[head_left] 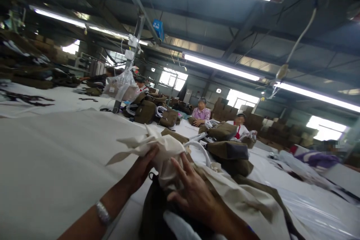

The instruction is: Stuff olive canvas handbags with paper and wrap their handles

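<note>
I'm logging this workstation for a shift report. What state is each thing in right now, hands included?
Left hand: closed on the cream cloth.
Right hand: fingers spread, pressing on the cloth.
Cream cloth: bunched up, ends sticking out.
Dark bag: lying under the hands, partly hidden.
Bracelet: on the left wrist.
Table: covered in white.
Olive bags: piled beyond the hands.
Ceiling lights: on.

From my remote seat I can read no text, label, brand or number anywhere, not even on the blue box [158, 28] overhead.
</note>
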